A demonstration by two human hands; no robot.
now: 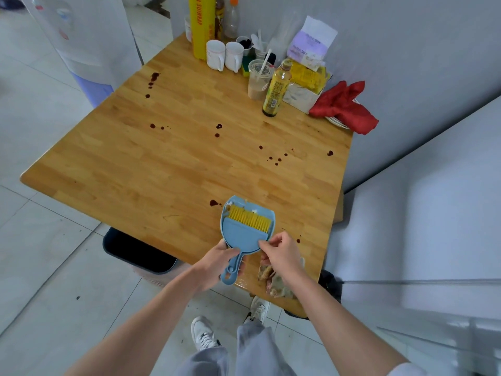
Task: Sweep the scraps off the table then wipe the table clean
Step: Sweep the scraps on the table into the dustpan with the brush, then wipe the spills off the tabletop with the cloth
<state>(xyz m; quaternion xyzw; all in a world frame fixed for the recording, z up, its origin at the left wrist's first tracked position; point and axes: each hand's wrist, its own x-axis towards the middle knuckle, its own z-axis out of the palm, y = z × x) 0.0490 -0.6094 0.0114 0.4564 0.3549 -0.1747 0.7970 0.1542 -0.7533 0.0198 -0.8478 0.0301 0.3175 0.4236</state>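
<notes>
bare forearms (151, 313) | grey trousers (252, 354) | white sneakers (202, 333)

The tall yellow box (200, 25) at the table's 12 o'clock edge has red letters that look like "SUNWRAP". Words on the bottle (276, 89) and purple bag (311, 42) are too small to read.

The middle of the bench (168, 158) lies open, marked only by scattered dark spots (219, 126), so a hand could pass freely across it from the left edge to the right. The far right corner is crowded: two white mugs (224, 55), a yellow box (202, 25), a plastic cup (259, 78), a yellow bottle (275, 89) and a red cloth (344, 105). At the near edge, the blue dustpan (244, 232) and a scrap pile (273, 280) stand in the way.
</notes>
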